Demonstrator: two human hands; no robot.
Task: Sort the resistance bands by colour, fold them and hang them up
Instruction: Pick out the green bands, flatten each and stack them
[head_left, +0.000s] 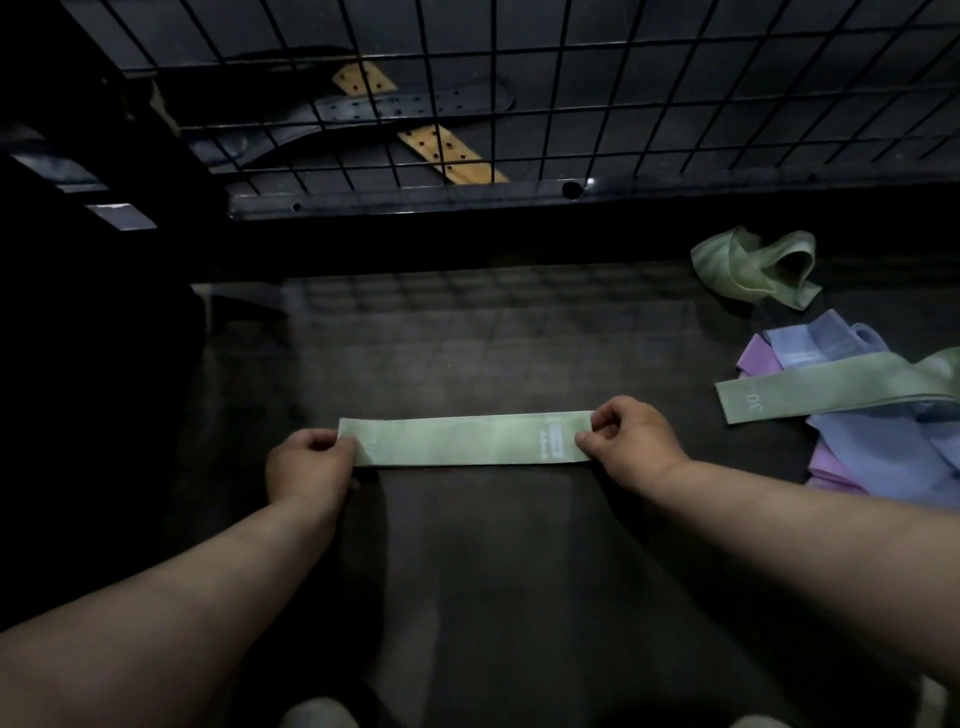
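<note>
Nearest, a pale green flat elastic resistance band (467, 439) lies stretched out straight on the dark surface (467, 545). The left hand (311, 460) pinches its left end and the right hand (628, 441) pinches its right end, each grip narrow and closed on the fabric. It looks flattened and ready for folding, but not yet folded. Off to the right, a darker green printed band (831, 387) lies across lilac-blue bands (883, 447) and a purple one (756, 358), so sorting seems unfinished. Further back sits a crumpled green band (753, 267). No band shows on the black wire grid (519, 78) beyond, so hanging appears untouched.
</note>
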